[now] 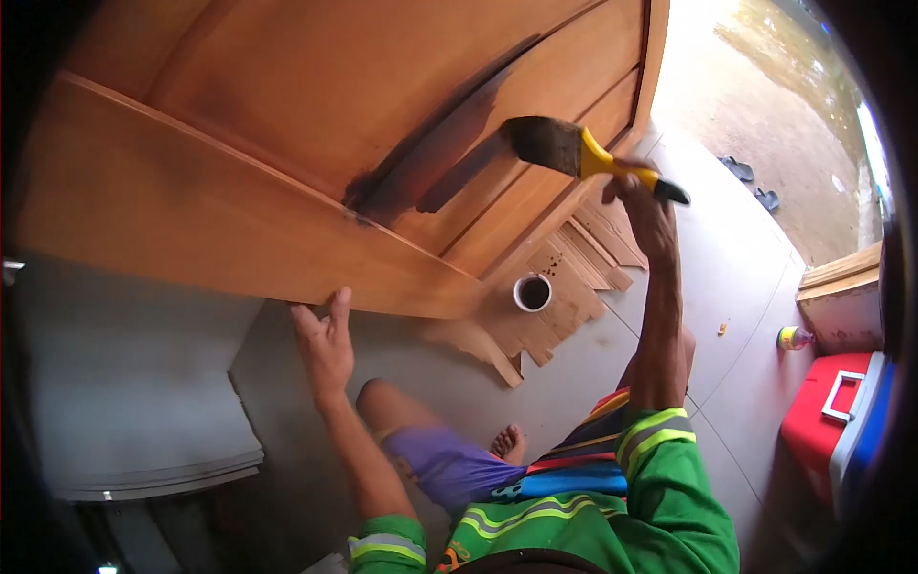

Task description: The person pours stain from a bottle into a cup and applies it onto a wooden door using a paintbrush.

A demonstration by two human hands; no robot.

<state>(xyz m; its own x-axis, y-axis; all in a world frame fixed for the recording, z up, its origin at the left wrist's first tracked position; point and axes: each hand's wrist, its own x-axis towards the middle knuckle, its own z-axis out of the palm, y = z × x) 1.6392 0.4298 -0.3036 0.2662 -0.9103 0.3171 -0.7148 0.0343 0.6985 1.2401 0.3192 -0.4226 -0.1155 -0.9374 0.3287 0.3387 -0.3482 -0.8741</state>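
Observation:
My right hand (639,196) is closed around the yellow handle of a wide paintbrush (564,148). Its dark bristles point left, at the face of a brown wooden door (316,105). Dark wet stain (421,153) streaks the panel beside a curved groove, left of the bristles. Whether the bristle tips touch the wood, I cannot tell. At the door's near edge, my left hand (325,349) grips the wood, with some fingers hidden behind it. Below the door, a white cup (532,293) of dark liquid rests on cardboard (535,330) spotted with drips.
Pale sheets (143,411) are stacked at the left. A red cooler box (827,411) with a white handle stands at the right, near a small bottle (794,338). Dark sandals (751,182) lie by the doorway on the bare ground. Light tiles (727,268) cover the floor.

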